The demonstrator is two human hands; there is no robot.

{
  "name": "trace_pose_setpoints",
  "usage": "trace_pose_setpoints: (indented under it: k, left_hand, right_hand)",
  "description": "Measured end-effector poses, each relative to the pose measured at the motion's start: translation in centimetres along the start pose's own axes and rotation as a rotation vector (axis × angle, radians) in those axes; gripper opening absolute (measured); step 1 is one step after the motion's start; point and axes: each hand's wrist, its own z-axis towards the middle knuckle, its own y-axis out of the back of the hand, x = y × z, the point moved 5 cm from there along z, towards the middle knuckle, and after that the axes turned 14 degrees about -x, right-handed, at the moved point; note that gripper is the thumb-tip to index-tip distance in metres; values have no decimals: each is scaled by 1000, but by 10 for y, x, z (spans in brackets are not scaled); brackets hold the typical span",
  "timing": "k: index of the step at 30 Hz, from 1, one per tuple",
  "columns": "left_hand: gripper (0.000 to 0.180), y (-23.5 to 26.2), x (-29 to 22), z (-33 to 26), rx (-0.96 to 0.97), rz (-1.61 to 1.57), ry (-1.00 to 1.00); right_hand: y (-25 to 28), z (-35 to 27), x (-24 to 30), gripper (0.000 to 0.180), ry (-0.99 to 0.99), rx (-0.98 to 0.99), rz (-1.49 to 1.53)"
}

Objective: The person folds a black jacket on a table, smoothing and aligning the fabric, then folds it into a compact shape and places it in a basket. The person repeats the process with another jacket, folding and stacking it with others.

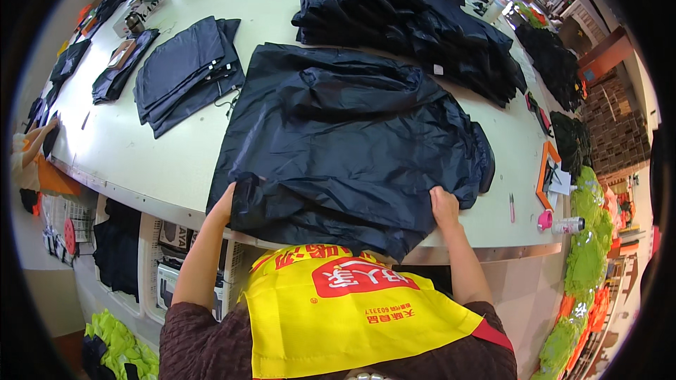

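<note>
A dark navy garment (338, 134) of thin, shiny fabric lies spread and wrinkled on the white table in front of me. Its near edge hangs over the table's front, just above my yellow apron (352, 317). At the garment's near left corner, my left hand (224, 204) is closed on the fabric, with the fingertips partly hidden by a fold. My right hand (443, 207) grips the near right edge, knuckles up. A gathered-looking end (484, 158) sticks out at the garment's right. Its exact kind of clothing I cannot tell.
Behind lies a large heap of dark garments (401, 21). A flat stack of dark pieces (186, 74) is at the left. On the right are an orange tray (548, 172), a small pink-handled tool (512, 207) and a bottle (567, 225). Another person's arm (35, 144) shows at the far left.
</note>
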Motion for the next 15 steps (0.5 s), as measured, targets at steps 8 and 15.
trace_pose_setpoints:
  k: [8, 15]
  left_hand:
    - [52, 53, 31, 19, -7, -700, 129]
    - [40, 52, -9, 37, -386, 688, -228]
  right_hand:
    - [52, 48, 6, 16, -77, -59, 339]
    - [13, 31, 12, 15, 160, 50, 44]
